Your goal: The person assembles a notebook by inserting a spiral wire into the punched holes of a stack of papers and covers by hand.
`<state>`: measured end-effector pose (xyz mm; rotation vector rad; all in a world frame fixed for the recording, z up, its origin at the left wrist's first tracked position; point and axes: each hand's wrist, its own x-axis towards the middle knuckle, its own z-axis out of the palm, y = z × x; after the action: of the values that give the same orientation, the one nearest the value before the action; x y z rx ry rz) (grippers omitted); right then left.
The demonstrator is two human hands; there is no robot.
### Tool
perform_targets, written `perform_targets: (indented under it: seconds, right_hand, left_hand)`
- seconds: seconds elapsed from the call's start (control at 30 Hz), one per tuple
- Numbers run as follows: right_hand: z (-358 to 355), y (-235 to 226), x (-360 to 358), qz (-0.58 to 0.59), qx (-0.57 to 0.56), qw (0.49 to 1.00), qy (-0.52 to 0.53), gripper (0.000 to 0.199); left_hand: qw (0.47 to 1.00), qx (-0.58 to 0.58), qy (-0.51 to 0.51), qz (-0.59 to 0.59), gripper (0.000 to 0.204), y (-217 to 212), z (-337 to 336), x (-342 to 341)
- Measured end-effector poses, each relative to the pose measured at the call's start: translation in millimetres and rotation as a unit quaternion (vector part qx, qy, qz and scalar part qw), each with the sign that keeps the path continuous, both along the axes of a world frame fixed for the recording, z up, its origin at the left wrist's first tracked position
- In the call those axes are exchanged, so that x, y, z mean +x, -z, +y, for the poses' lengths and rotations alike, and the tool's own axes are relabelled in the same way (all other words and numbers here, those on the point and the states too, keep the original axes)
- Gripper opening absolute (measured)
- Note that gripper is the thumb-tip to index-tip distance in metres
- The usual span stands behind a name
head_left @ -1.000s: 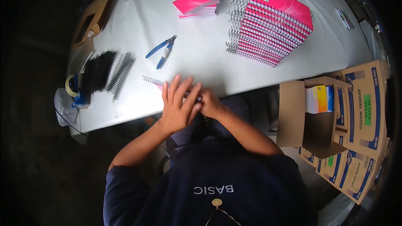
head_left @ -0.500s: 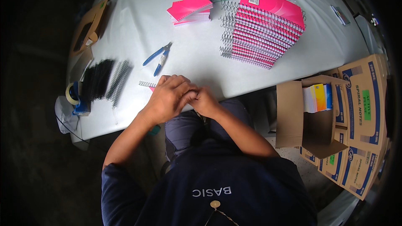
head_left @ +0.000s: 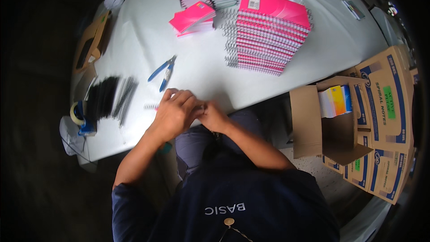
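From where I watch, both hands meet at the near edge of the white surface (head_left: pixel 210 67). My left hand (head_left: pixel 172 114) is curled over, its fingers bent down and closed around something small that I cannot make out under the knuckles. My right hand (head_left: pixel 214 115) presses up against it from the right, fingers pinched toward the same spot, touching the left hand; what it grips is hidden too. A short wire spiral (head_left: pixel 151 106) lies on the surface just left of the left hand, its near end running in under the fingers, so I take it as touching that hand, though the contact itself is covered.

Taking the spiral as my landmark: the blue-handled pliers (head_left: pixel 162 70) lie beyond it, a little to its right, apart from both hands. A bundle of black binding coils (head_left: pixel 104 97) lies to its left, with a few loose grey coils (head_left: pixel 125 96) between the bundle and the spiral. Further left, at the surface's edge, sits a roll of tape (head_left: pixel 76 113). Far beyond the spiral and to its right stands a tall stack of pink spiral notebooks (head_left: pixel 268 36), with a smaller pink pile (head_left: pixel 192 17) beside it. Well to the right, off the surface, an open cardboard box (head_left: pixel 329 121) stands on the floor.
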<state>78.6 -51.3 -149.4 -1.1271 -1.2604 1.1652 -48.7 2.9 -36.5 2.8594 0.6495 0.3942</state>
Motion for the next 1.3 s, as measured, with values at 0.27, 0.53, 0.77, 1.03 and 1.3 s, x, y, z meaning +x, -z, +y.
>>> perform_targets:
  seconds: [0.27,0.53,0.77,1.03,1.3]
  right_hand:
    - [-27.9,-81.7,48.5,-0.04,0.163,0.979,0.115,0.032]
    - [-2.5,-198.7,120.7,0.045,0.32,0.843,0.43,0.051]
    - [18.7,-169.0,176.1,-0.026,0.259,0.824,0.503,0.062]
    - [37.6,-137.2,171.6,-0.096,0.278,0.77,0.566,0.032]
    - [36.5,-131.1,181.3,-0.167,0.336,0.697,0.611,0.011]
  left_hand:
    - [0.995,0.029,0.015,-0.097,0.055,-60.5,6.4,32.8]
    - [0.738,-0.387,0.031,-0.551,0.045,-102.2,-22.1,155.7]
    - [0.94,0.167,0.031,-0.294,0.017,-71.2,45.5,212.1]
    - [0.832,-0.12,-0.205,-0.502,0.021,-47.9,72.8,199.5]
    - [0.798,-0.197,-0.208,-0.53,0.029,-48.6,71.1,193.5]
